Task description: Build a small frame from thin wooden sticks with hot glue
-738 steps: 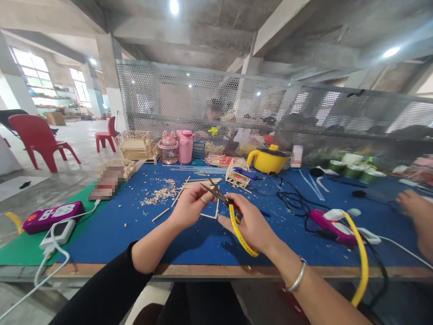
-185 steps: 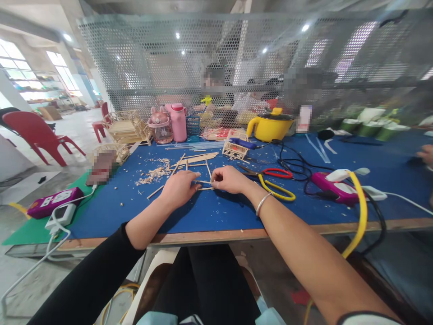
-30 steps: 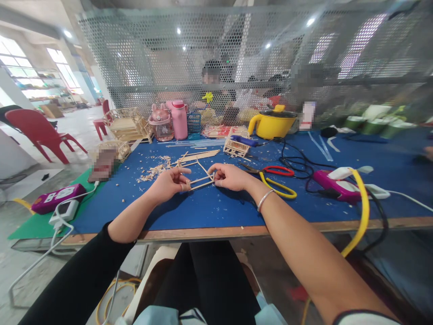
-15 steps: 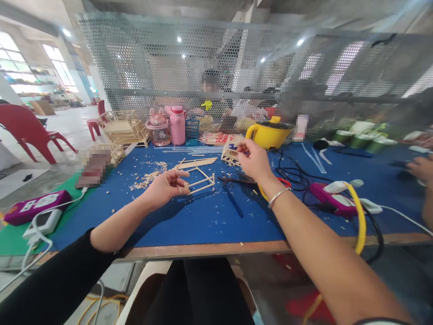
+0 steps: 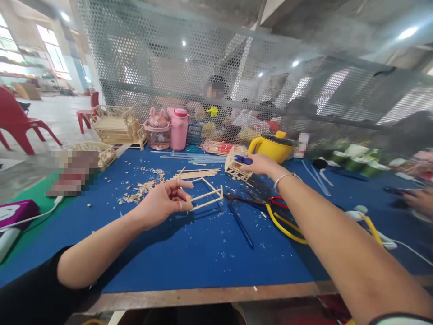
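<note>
My left hand [image 5: 165, 202] pinches one end of a small open frame of thin wooden sticks [image 5: 207, 203], tilted just over the table. My right hand [image 5: 263, 165] reaches forward, its fingers closed on what looks like a blue glue gun [image 5: 242, 160]. That tool lies in or against a little wooden stick stand [image 5: 233, 168]; my fingers hide part of it. Between the hands and nearer me are dark-bladed cutters [image 5: 252, 199] with red and yellow handles. Beside them lies a slim blue tool [image 5: 241, 225]. Loose wooden sticks [image 5: 199, 173] are behind the frame.
Wood scraps [image 5: 138, 193] litter the blue table mat [image 5: 189, 266]. Clear thin rods [image 5: 196, 157], a pink bottle [image 5: 178, 131] and a yellow pot [image 5: 275, 148] stand or lie at the back, before a perforated screen [image 5: 152, 58]. Another person's hand [image 5: 414, 198] is at far right.
My right hand has lowered onto the blue tool and closed on it. My left hand still holds the stick frame. The camera view has tilted and shifted.
</note>
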The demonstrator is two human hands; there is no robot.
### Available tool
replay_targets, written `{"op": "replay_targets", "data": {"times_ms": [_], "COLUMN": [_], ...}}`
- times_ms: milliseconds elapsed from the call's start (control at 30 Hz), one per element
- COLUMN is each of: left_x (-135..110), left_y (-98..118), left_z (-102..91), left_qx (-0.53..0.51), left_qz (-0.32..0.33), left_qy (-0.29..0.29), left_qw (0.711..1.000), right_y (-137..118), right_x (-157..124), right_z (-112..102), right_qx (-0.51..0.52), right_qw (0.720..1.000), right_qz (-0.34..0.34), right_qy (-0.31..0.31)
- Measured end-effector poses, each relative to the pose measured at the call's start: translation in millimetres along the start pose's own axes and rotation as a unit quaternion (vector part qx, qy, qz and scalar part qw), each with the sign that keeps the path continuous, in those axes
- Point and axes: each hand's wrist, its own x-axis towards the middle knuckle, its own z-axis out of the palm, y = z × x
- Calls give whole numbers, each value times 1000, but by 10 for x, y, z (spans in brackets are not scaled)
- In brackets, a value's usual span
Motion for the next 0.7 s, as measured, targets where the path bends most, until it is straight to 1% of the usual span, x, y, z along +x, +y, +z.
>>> {"op": "replay_targets", "data": {"times_ms": [133, 233, 300, 367, 433, 467, 500, 533, 567, 633, 667, 700], "left_x": [-57, -66, -71, -81, -98, -109, -120, -133, -148, -180, -198, -215], "left_y": [40, 43, 43, 47, 58, 63, 66, 68, 68, 61, 57, 53], "left_z": [1, -6, -13, -18, -14, -5, 8, 27, 50, 104, 132, 158], "left_qx": [-12, -10, -7, -3, 0, 0, -2, -3, -6, -8, -8, -5], "left_qz": [6, 10, 12, 16, 20, 22, 24, 25, 24, 19, 15, 10], "left_qy": [20, 23, 22, 25, 30, 34, 36, 39, 40, 44, 46, 51], "left_qw": [1000, 1000, 1000, 1000, 999, 999, 999, 999, 999, 999, 999, 999], "right_y": [41, 67, 50, -9, -98, -143, -184, -216, -237, -251, -247, -240], "right_x": [-17, -91, -194, -377, -655, -825, -1008, -1198, -1385, -1730, -1876, -2001], "right_z": [26, 85, 86, 30, -70, -123, -168, -200, -214, -182, -141, -88], "right_qx": [89, 201, 301, 406, 497, 520, 529, 521, 492, 408, 361, 323], "right_qw": [995, 978, 952, 911, 861, 846, 840, 844, 861, 903, 923, 933], "right_qz": [13, 6, 1, -5, -27, -33, -35, -45, -48, -47, -47, -52], "right_qy": [44, 56, 59, 78, 106, 111, 118, 122, 124, 122, 129, 150]}}
